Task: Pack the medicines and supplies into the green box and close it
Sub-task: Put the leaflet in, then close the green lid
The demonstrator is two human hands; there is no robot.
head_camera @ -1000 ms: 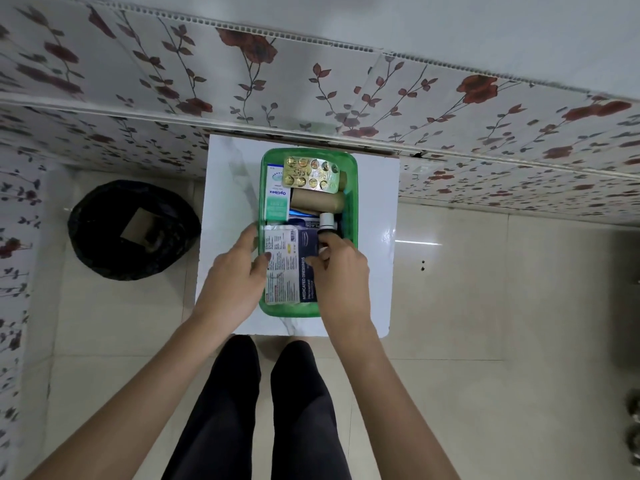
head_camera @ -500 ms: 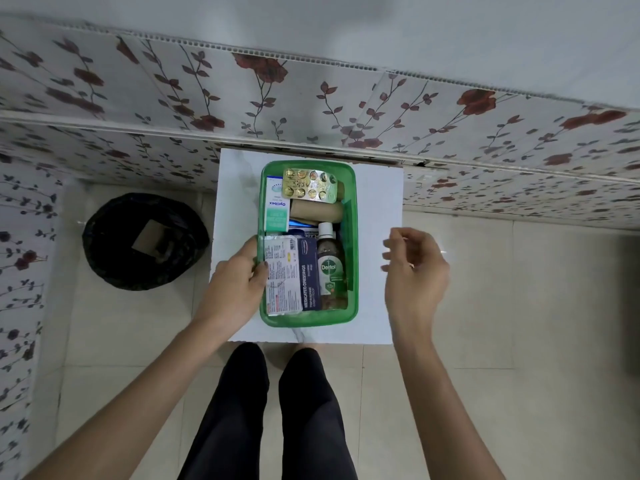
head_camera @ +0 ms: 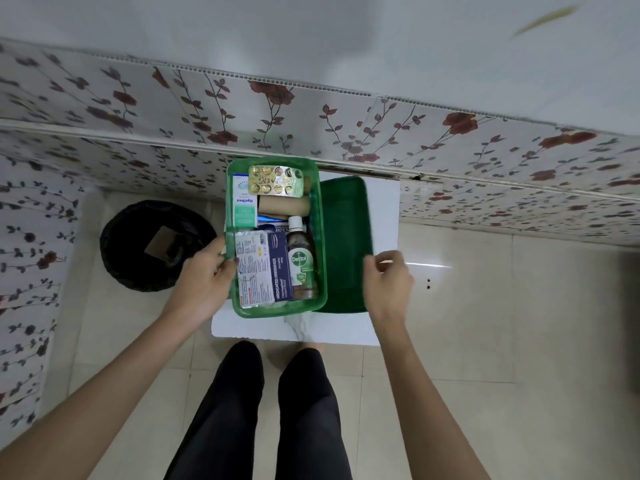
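Two hands (head_camera: 207, 282) (head_camera: 389, 284) on green box (head_camera: 277, 310) and lid (head_camera: 346, 244)

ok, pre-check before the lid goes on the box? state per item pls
1. Supplies inside green box: ok, none visible left on the table.
2. Nothing above the rim: cannot tell; blister pack lies on top, near the far rim.
3. Dettol bottle lying flat: ok.
4. Left hand steadying the box: ok.
5. Right hand on lid: ok, fingers at its edge.
6. Lid seated: not ok, beside the box.
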